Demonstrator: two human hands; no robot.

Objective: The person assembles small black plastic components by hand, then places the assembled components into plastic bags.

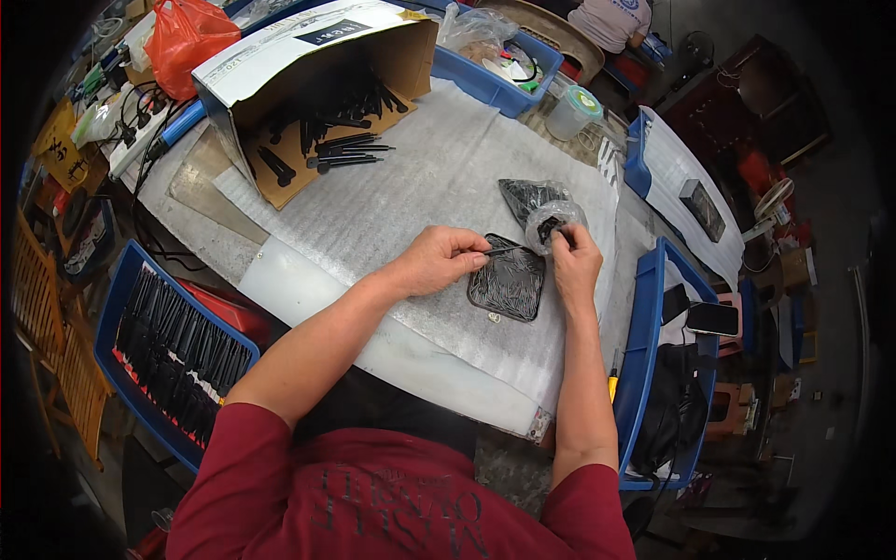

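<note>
My left hand [441,260] pinches a thin dark rod [502,249] between thumb and fingers, over the far left rim of a dark square tray. Many small, slender metal pins lie in that tray [533,312]. My right hand [576,263] is closed in a pinch at the mouth of a clear plastic bag [541,231] with small dark parts inside. Whatever its fingertips hold there is too small to make out. Behind, touching this bag, is another clear bag [530,197] filled with thin dark pieces.
An open cardboard box [308,65] lies on its side at the far left, with black long-stemmed parts [350,149] spilling out. Blue bins flank the table: one [177,350] full of black rods at left, another [644,373] at right, with a phone [712,318] on it.
</note>
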